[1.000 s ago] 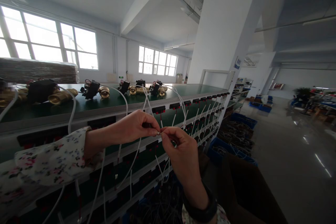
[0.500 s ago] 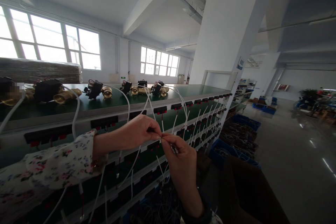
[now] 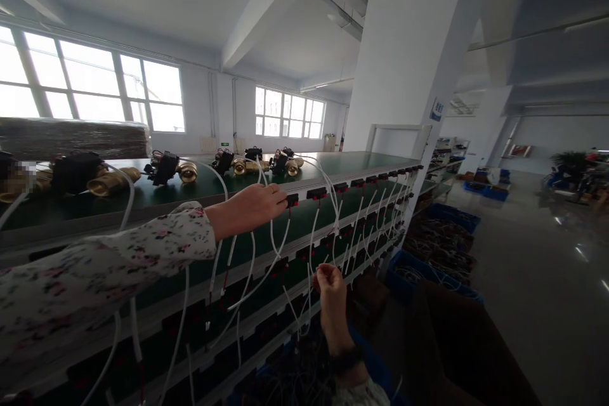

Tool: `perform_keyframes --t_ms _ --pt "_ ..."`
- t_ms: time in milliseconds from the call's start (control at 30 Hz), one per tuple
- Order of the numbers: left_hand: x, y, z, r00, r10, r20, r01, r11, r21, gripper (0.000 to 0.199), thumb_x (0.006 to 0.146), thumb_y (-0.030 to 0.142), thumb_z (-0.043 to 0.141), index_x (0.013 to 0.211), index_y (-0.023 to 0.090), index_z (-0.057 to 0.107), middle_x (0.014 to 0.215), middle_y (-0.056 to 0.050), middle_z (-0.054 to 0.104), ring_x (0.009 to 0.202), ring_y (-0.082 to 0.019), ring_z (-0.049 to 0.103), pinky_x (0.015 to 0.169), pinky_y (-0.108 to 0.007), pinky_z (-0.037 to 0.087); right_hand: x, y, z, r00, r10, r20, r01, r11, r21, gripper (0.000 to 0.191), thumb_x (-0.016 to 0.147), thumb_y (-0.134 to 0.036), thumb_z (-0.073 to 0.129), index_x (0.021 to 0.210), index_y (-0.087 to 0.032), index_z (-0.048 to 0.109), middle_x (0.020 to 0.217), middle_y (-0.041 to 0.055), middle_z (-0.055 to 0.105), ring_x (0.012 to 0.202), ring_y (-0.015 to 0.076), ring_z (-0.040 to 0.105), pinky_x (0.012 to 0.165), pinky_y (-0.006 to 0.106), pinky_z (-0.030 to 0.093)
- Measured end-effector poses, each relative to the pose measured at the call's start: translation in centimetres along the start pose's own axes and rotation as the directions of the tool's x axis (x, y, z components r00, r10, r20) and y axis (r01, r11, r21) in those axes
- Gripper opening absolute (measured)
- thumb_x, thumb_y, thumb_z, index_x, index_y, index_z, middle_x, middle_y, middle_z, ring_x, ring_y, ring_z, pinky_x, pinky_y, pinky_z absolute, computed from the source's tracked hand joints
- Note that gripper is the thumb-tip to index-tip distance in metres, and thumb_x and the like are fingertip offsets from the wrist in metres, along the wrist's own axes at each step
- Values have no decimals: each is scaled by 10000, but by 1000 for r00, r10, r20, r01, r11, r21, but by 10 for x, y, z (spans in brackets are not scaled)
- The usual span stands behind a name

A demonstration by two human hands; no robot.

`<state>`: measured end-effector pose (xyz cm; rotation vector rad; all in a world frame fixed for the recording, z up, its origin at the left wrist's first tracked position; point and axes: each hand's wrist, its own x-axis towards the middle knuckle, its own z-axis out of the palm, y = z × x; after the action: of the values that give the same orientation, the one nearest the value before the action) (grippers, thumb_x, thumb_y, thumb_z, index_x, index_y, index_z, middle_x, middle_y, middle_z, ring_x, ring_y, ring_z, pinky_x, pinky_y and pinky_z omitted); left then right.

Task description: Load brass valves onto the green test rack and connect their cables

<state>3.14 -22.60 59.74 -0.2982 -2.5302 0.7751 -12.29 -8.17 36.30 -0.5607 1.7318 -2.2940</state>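
Observation:
My left hand (image 3: 254,208) reaches across to the shelf's top front edge. Its fingertips are closed at the left end of a black terminal block with red tabs (image 3: 292,200), partly covering it. Lower and to the right, my right hand (image 3: 332,288) is pinched; whatever lies between the fingertips is too small to make out. A white cable (image 3: 311,244) hangs from the neighbouring terminal block (image 3: 316,193) and passes close to my right fingers. Another white cable (image 3: 280,247) curves below my left hand. Brass valves with black actuators (image 3: 291,165) lie on the green shelf top (image 3: 352,163) behind.
More rows of terminal blocks with white cables (image 3: 368,247) run along the lower shelf edges. Blue crates of cables (image 3: 409,273) stand on the floor at the right, near an open brown box (image 3: 469,342). A white pillar (image 3: 399,57) rises behind the shelf's far end.
My hands were together, fingertips meeting in front of the shelf. They have parted: the left rose to the terminal block on the top edge, the right dropped lower.

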Motion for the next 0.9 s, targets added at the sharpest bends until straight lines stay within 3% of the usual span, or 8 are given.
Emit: perform_keyframes --t_ms 100,200,400,467,533,633,733,900 --pt "12 1 5 987 144 65 -154 971 184 215 843 19 395 835 121 584 882 -73 564 857 -202 499 680 -311 399 12 27 -8 1000 23 -4 -23 999 -44 248 685 -380 627 792 -160 589 714 45 626 620 179 597 571 293 496" --pt "18 2 5 970 234 66 -243 942 230 211 858 46 412 761 129 580 878 -68 561 877 -199 489 742 -327 396 17 44 -21 999 41 -31 -42 998 -49 290 696 -424 606 776 -145 601 712 72 641 636 200 604 574 307 489" --pt "22 5 24 933 351 72 -359 910 207 236 849 20 411 764 124 606 949 -91 579 937 -205 494 814 -347 378 38 32 -21 999 -42 -18 41 998 -56 363 690 -365 628 1001 -179 619 1048 103 627 957 243 585 800 354 479" --pt "24 6 31 941 333 66 -338 934 116 208 858 51 428 774 131 601 895 -79 590 908 -201 508 805 -339 385 50 21 -7 986 -133 102 138 990 -40 477 662 -317 658 1125 -227 585 1197 75 565 1096 241 516 881 352 441" --pt "28 7 33 963 260 76 -259 966 -24 155 877 140 460 798 146 593 816 -53 596 821 -184 528 733 -312 402 59 11 8 956 -188 226 194 981 -7 500 663 -305 663 1152 -239 578 1187 63 574 1092 229 516 891 342 429" --pt "38 11 28 984 123 126 -87 961 -262 151 870 287 514 804 178 595 759 -18 607 741 -155 549 638 -267 398 61 6 10 950 -163 265 167 986 8 325 729 -375 612 972 -167 673 800 55 664 793 199 602 781 328 460" --pt "52 19 19 987 32 160 40 903 -428 140 879 265 499 855 203 622 802 -1 633 750 -129 566 658 -245 407 48 15 -21 968 -138 209 144 989 -16 346 766 -440 564 883 -143 698 561 8 583 615 172 562 712 320 449" --pt "78 39 13 991 -47 126 113 797 -593 242 884 179 440 1034 201 629 922 -22 658 786 -110 581 713 -242 429 22 30 -113 983 -51 176 88 975 -205 415 684 -544 610 665 -143 715 543 37 598 618 213 570 636 314 435"
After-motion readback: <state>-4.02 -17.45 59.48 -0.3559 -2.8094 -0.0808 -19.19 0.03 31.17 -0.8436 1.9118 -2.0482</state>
